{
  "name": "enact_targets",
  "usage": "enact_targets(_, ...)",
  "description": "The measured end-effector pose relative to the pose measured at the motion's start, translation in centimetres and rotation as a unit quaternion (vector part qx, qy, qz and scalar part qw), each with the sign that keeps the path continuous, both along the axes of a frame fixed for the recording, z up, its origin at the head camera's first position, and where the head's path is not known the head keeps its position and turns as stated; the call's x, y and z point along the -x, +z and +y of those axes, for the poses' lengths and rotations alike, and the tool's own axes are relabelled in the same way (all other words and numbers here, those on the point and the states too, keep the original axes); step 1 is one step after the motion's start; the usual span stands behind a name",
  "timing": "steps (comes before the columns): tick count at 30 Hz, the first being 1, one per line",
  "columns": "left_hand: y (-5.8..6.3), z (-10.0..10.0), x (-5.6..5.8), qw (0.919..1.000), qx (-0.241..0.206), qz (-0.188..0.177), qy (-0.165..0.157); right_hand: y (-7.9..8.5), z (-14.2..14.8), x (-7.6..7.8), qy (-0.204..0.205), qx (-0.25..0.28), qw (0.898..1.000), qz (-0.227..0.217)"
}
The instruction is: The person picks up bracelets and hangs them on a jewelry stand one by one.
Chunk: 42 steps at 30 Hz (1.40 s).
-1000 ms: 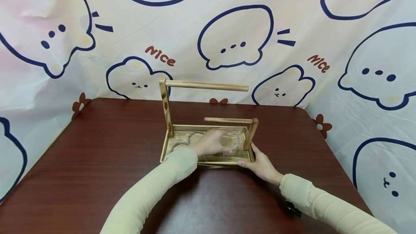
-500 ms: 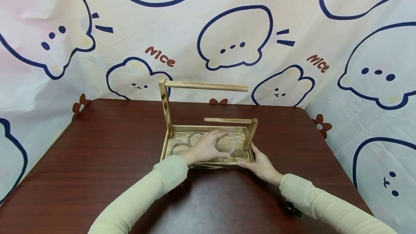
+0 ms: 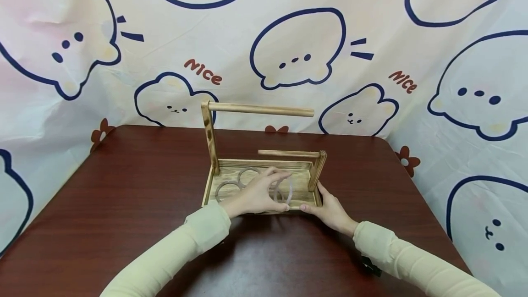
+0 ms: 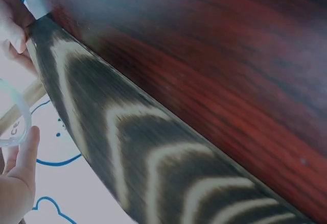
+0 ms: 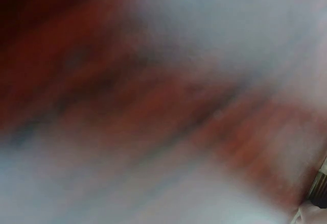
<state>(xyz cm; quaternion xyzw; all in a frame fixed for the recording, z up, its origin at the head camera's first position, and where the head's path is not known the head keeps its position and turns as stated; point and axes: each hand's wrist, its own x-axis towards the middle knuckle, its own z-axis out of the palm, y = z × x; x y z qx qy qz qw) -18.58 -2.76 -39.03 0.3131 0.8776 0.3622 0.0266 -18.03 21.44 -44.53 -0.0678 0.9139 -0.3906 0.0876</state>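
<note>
In the head view my left hand (image 3: 257,195) is over the right half of a wooden jewellery stand's tray, holding a pale translucent bangle (image 3: 290,189) between thumb and fingers. The bangle (image 4: 24,113) stands tilted on edge; the left wrist view shows part of it against my fingers (image 4: 30,145). My right hand (image 3: 332,210) grips the stand (image 3: 210,191) at its front right corner, thumb at the front and fingers along the right side. More bangles (image 3: 228,182) lie flat in the tray, partly hidden by my left hand.
A tall post with a long bar (image 3: 264,109) rises from the tray's left end. A shorter post with a low bar (image 3: 290,153) rises at the right. The stand sits on a dark red-brown table (image 3: 144,187), before a patterned cloth (image 3: 231,35).
My left hand has drawn left and toward me with the bangle, which has turned from lying wide to nearly on edge. My right hand keeps its grip on the stand's corner.
</note>
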Motion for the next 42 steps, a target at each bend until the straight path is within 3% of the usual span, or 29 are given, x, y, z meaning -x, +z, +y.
enact_targets(7, -0.2, -2.1, -0.2, 0.9971, -0.067, -0.033, 0.013, 0.1, -0.3, -0.1, -0.005, 0.003, 1.000, 0.010)
enact_targets(22, 0.9, -6.3, -0.5, 0.9882, -0.138, -0.009, 0.064, 0.3, -0.1, -0.3, -0.003, -0.003, 1.000, 0.009)
enact_targets(28, 1.6, -7.2, 0.2, 0.9866, -0.138, 0.025, 0.084, 0.4, -0.2, 0.1, -0.002, -0.001, 1.000, 0.011)
enact_targets(37, 2.4, -7.9, 1.8, 0.9829, -0.167, 0.005, 0.077, 0.2, -0.1, 0.0, -0.002, 0.004, 1.000, 0.001)
enact_targets(42, 3.0, -7.9, 2.6, 0.9847, -0.158, -0.012, 0.074, 0.2, -0.1, -0.1, -0.001, 0.006, 1.000, 0.004)
